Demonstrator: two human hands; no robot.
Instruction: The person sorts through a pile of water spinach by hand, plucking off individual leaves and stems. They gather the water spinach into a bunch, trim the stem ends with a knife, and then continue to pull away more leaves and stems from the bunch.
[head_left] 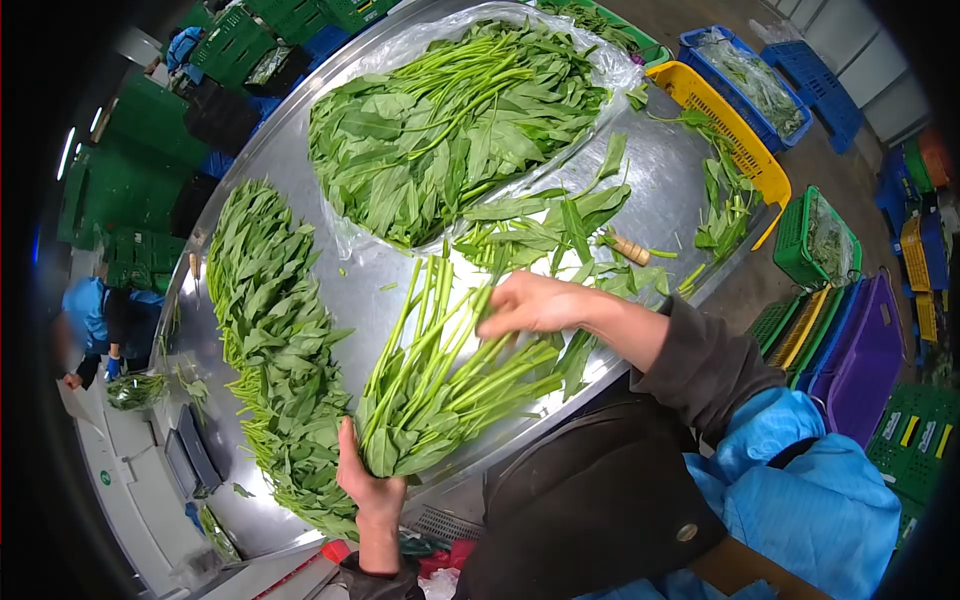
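Left hand [370,490] curved round leafy end of stemmed bunch [435,395], gripping it; right hand [535,303] at stems, fingers bent, too blurred to tell whether closed; bunch over shiny metal worktop [665,200], near edge; long leafy row [285,350] just beside; leafy pile [455,130] on clear plastic beyond; yellow basket [735,135] at far side.

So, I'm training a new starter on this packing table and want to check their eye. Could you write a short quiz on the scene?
1. Which touches the leafy end of the loose bunch?
A) right hand
B) left hand
C) neither
2. True or false: the large heap of greens lies on clear plastic.
3. Fill in: the basket right beside the table's edge is ____.

Key: 1 B; 2 true; 3 yellow.
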